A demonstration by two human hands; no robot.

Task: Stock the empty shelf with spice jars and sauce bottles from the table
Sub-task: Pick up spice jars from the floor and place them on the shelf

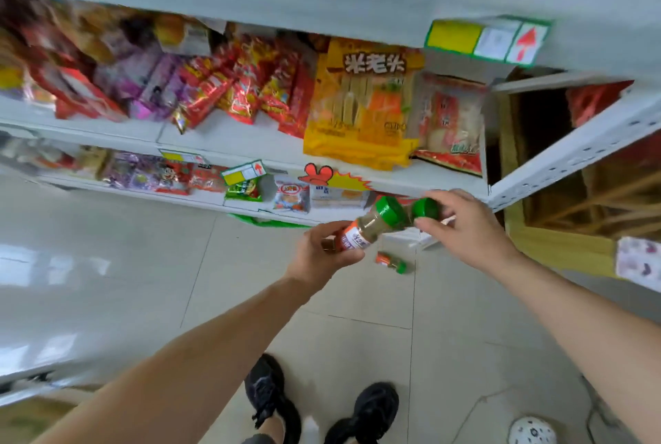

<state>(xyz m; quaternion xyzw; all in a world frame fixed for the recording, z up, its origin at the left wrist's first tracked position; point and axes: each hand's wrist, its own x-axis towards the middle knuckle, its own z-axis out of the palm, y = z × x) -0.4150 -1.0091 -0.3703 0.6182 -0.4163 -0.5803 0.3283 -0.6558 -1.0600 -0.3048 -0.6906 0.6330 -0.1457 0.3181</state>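
Hands (323,252) gripping green-capped spice jars (372,227), brownish powder inside

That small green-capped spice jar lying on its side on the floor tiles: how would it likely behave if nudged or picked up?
The fallen spice jar looks cylindrical and lies on its side on smooth, glossy floor tiles, so a nudge would probably roll it. It looks small against the left hand, so likely light and easy to pinch. Whether it is glass or plastic cannot be told.

The right hand (468,225) hides the body of a second jar (426,208); only its green cap shows. Snack packets (89,61) at far left are blurred beyond reading, and the white shoe (532,431) is cut off by the bottom edge
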